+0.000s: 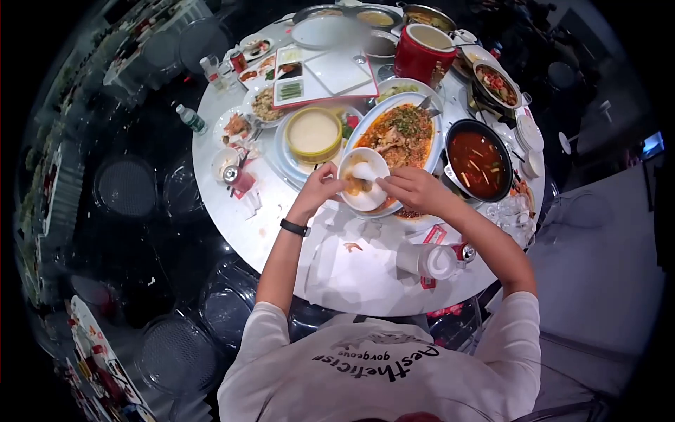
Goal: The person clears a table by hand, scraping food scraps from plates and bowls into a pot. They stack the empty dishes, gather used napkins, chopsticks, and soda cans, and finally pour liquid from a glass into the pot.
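A small white bowl (355, 202) with some yellowish-brown food in it is held over the near end of an oval fish platter (437, 133). My left hand (322, 188) is closed on the bowl's left rim. At the right rim, my right hand (418, 190) pinches the handle of a white spoon (364, 171), whose head is inside the bowl. Chopped green and red topping covers the fish (404, 130) on the platter. Left of it stands a yellow-rimmed pot (313, 132) of pale food.
A black pot of red soup (479, 162) stands to the right. Nearer me are a clear plastic cup (439, 261) and a can (464, 252). An opened can (238, 177) stands left. Farther back are a red bucket (424, 55) and a white tray (323, 90). Stools (176, 352) surround the round table (337, 281).
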A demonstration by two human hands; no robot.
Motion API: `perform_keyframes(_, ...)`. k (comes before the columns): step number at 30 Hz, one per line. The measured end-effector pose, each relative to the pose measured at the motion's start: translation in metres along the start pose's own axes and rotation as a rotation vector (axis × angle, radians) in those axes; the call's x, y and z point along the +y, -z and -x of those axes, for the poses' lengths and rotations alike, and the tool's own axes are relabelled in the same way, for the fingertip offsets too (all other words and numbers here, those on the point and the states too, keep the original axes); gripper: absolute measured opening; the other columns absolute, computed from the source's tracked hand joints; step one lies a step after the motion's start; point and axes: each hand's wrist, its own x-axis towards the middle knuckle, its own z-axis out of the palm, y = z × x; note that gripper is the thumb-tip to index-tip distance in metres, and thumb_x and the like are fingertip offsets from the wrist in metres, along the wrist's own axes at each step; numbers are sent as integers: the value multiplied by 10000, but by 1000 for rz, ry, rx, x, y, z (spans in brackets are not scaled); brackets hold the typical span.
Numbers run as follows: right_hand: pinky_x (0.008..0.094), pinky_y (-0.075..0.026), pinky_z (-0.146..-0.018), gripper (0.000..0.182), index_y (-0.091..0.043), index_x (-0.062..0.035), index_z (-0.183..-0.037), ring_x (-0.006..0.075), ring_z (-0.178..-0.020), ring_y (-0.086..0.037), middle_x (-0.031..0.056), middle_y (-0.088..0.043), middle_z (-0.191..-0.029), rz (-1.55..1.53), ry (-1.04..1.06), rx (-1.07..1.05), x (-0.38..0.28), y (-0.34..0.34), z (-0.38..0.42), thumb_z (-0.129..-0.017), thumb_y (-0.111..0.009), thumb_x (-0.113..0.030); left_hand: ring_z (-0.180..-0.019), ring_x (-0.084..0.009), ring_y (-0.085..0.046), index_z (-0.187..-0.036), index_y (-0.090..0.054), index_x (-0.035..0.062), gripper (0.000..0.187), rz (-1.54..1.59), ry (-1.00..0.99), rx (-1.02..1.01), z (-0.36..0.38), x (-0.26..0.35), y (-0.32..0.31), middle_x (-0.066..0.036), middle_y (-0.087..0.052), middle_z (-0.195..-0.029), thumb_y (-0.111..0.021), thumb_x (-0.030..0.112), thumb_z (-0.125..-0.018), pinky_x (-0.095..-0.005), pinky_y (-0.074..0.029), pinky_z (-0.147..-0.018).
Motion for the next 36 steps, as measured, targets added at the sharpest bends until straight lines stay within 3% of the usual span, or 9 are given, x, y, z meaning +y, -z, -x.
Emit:
perform_keyframes(5,330,-515,-645,371,-611,0,-1023,238,-771,-608,78,-611,-788,-76,-51,-120,19,12,36,-655,-640,39,-759,-52,-521,-823,-465,93,256,-423,-257,-22,-49,-2,-8,22,-511,-807,-707,106,-741,-204,-489,-627)
perform_keyframes(8,332,-500,-603,367,-596,-2,-1006,219,-709,-573,54,-588,-746,13,-161,56,28,25,31,-640,-617,12,-741,-50,-486,-794,-450,81,293,-704,-548,9,-73,1,-25,23,-484,-802,-721,78,-683,-192,-465,-618)
perform_keyframes(12,326,-512,-614,385,-598,-6,-1015,221,-743,-586,62,-607,-807,81,-69,66,50,3,54,-630,-615,11,-877,-85,-509,-804,-441,59,326,-546,-378,-6,-84,19,-40,0,-504,-952,-726,81,-647,-244,-527,-667)
perform_keyframes(19,336,-511,-670,393,-608,8,-1007,239,-821,-600,88,-627,-886,170,-186,44,40,16,75,-614,-608,-2,-878,-194,-555,-837,-449,35,367,-958,-711,30,-86,21,-46,-80,-525,-1012,-728,80,-603,-284,-545,-694)
perform_keyframes(24,320,-490,-615,370,-615,1,-1016,226,-798,-593,78,-632,-858,52,-218,-29,40,2,91,-646,-616,-9,-845,-152,-544,-838,-457,30,353,-746,-708,148,-82,19,-59,-69,-512,-1046,-732,54,-618,-280,-546,-688)
perform_keyframes(26,281,-485,-614,189,-636,1,-943,154,-720,-600,68,-652,-789,-219,-692,-18,33,6,105,-770,-633,-75,-866,-111,-539,-831,-460,46,310,-569,-588,279,-81,21,-58,-35,-520,-977,-719,35,-660,-276,-556,-667)
perform_keyframes(29,227,-479,-625,167,-651,10,-870,81,-651,-587,66,-671,-752,-974,-1365,410,27,29,122,-851,-617,-153,-803,-102,-545,-854,-484,52,218,-378,-493,360,-98,-8,-25,-12,-516,-852,-678,69,-755,-258,-542,-633)
perform_keyframes(32,219,-476,-616,159,-614,9,-923,103,-655,-580,91,-654,-783,-1290,-1543,744,22,87,160,-849,-593,-131,-835,-108,-569,-937,-510,85,114,38,-189,323,-75,6,-52,-8,-548,-889,-589,130,-869,-261,-547,-645)
perform_keyframes(36,248,-478,-670,193,-601,-16,-931,107,-676,-580,95,-652,-793,-1050,-1652,1122,42,155,257,-877,-525,-185,-1048,-214,-583,-1198,-466,42,340,270,-57,294,-51,19,-85,-99,-548,-1180,-511,228,-916,-366,-556,-798)
